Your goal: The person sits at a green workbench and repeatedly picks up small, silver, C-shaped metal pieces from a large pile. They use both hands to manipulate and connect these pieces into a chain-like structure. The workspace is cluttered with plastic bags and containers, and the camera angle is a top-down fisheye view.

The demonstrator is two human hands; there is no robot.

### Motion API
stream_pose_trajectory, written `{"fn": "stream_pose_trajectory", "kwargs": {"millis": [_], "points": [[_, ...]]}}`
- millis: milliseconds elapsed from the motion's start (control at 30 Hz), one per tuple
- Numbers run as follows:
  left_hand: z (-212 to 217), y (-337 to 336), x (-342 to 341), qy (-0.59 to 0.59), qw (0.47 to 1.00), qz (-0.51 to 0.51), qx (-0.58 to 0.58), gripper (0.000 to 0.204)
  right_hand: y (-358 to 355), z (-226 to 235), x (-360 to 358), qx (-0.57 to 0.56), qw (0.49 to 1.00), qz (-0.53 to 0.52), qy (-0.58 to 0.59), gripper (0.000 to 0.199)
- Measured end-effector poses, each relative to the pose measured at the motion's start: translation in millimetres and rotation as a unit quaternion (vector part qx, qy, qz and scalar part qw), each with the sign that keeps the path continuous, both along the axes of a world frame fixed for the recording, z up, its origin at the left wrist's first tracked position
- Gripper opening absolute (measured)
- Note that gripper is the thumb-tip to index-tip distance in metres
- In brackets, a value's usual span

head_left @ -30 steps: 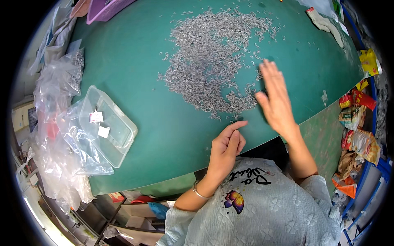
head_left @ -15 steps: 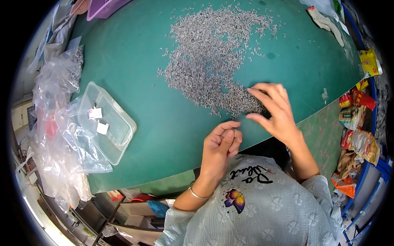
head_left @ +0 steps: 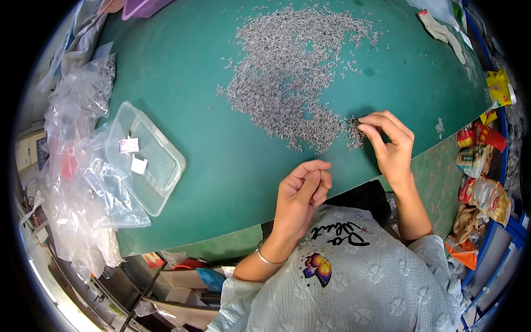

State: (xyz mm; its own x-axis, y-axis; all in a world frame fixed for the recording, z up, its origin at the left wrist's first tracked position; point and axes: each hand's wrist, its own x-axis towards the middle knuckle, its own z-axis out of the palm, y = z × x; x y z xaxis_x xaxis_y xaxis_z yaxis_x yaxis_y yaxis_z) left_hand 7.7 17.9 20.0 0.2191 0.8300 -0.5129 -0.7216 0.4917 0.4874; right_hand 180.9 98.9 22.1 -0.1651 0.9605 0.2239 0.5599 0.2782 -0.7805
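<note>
A green table (head_left: 204,144) bears the pile (head_left: 287,66) of small metal pieces, with 1 clear tub (head_left: 167,161) to its left. The right hand (head_left: 391,139) has fingertips close together at the pile's near-right edge; the left hand (head_left: 300,191) is curled nearby. Cannot tell whether either grips anything.

Bright, fairly even light covers the green table (head_left: 182,72), leaving soft shadows along the clear box (head_left: 175,176) and a darker patch under the fingertips of the right hand (head_left: 396,145). White glare dots the plastic bags (head_left: 66,196), while the shirt (head_left: 354,276) looks reasonably sharp and the small metal pieces (head_left: 287,72) blend into grey speckle. The fisheye lens curves the table's front edge, stretches and softens things near the rim, and leaves the corners black.
</note>
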Motion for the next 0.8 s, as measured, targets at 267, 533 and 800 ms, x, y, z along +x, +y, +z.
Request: {"fn": "stream_pose_trajectory", "kwargs": {"millis": [267,533,800], "points": [[-0.2,0.6,2.8,-0.003,1.000,-0.012,0.009,0.022,-8.3,-7.1,-2.3,-0.144,0.950,-0.027,0.276,0.014],[7.9,14.5,15.4,0.059,0.997,-0.010,0.044,0.023,-24.5,13.5,-10.4,-0.227,0.902,0.005,0.367,0.020],[14.8,14.5,18.6,0.097,0.993,0.005,0.073,0.013,-30.7,30.1,-15.3,-0.061,0.975,0.076,0.201,0.020]]}}
